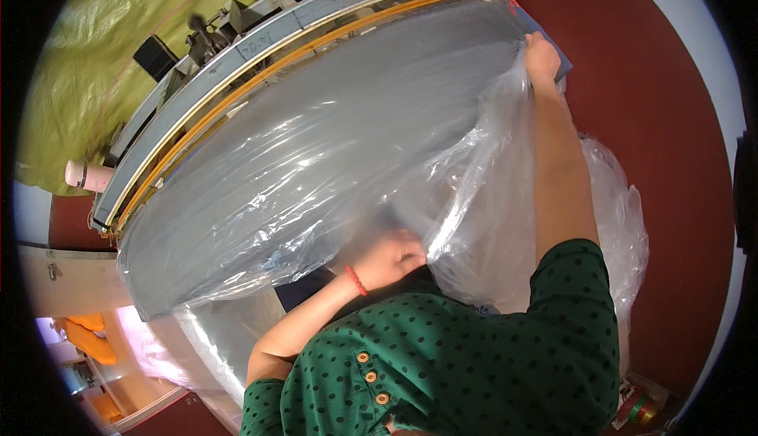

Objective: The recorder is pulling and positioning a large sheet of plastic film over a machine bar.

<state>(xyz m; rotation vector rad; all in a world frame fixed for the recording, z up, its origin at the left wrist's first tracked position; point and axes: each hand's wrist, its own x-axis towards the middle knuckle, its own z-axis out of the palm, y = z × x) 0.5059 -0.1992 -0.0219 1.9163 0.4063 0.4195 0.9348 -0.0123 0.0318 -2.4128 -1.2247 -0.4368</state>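
Note:
A large clear plastic sheet point(268, 175) lies wrinkled and shiny over a long grey surface. Close to my body, my left hand point(387, 258) has its fingers pinched on a gathered fold of the sheet; a red bead bracelet circles that wrist. My right arm stretches out to the far right corner, where my right hand point(542, 58) grips the sheet's bunched edge, closed around it. Between the two hands the plastic runs in a taut, bright crease. More of it hangs in loose folds beside my right arm.
Along the far side runs a long grey metal rail point(260, 41) with an orange strip point(316, 35) and mechanical parts. A pink bottle point(88, 175) stands at its left end. Yellow-green sheeting point(87, 65) lies beyond. Red floor point(663, 159) shows at right, with ribbon-like rolls point(639, 406) low down.

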